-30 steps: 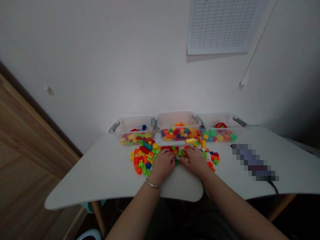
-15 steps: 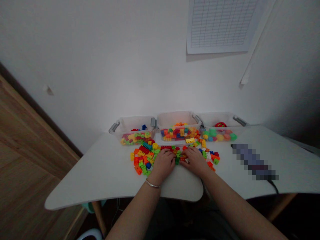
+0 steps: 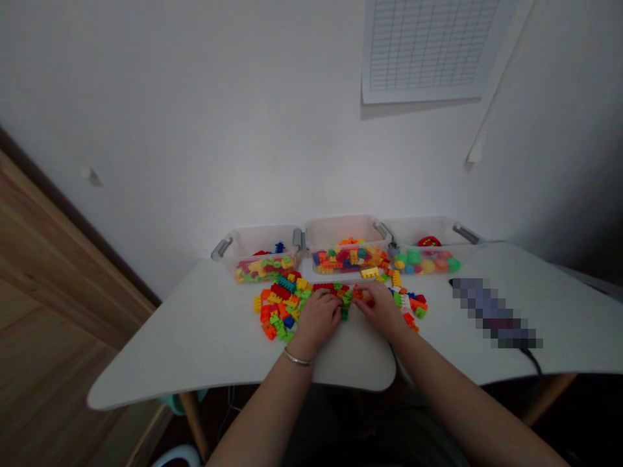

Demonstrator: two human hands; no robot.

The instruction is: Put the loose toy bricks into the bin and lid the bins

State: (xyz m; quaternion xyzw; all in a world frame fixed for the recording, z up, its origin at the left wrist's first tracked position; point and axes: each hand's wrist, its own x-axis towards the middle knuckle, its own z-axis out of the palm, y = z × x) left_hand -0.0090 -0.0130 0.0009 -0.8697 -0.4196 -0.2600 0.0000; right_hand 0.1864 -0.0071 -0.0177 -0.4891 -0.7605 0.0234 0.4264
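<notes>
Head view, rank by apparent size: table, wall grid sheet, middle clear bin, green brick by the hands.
1. table
2. wall grid sheet
3. middle clear bin
4. green brick
The sheet hangs farther off, so its true size is unsure.

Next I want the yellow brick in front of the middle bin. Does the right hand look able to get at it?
Probably yes: the yellow brick lies uncovered just beyond the right hand, only low loose bricks between them.

I sit at a white table (image 3: pixel 195 337) by a white wall (image 3: pixel 219 130). A paper chart (image 3: pixel 428 48) hangs there. The wood floor (image 3: pixel 48 292) is brown.
</notes>
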